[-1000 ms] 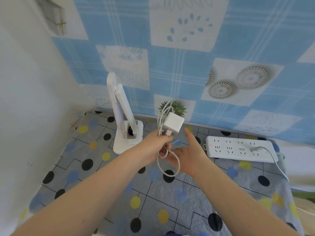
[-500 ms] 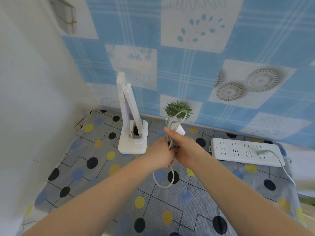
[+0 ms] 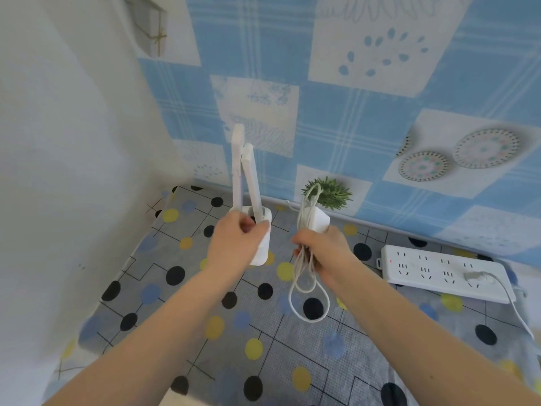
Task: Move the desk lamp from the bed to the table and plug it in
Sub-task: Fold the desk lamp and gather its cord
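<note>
Lamp first: it stands folded and upright on the dotted cloth of the table, at about ten o'clock from the centre of the view, close to the wall corner. Its base is partly hidden behind the left hand.

To do this step well, I would loosen the bundled cord before reaching for a socket, letting the loops fall free so nothing tugs the light lamp over. Then the charger block should be turned so its pins face down, and carried to one of the free sockets on the power strip, which lies at three o'clock. One socket at its far right end already has a plug in it. A steadying hand on the lamp base seems wise while the cord pays out.

The left hand is at the base, fingers curled; whether it actually grips the base or only touches it I cannot tell. The right hand is raised near centre, fingers closed round the cord bundle, with the charger block sticking up above the fist and loops hanging below. Both forearms reach in from six o'clock. A small green plant sits behind, at twelve.
</note>
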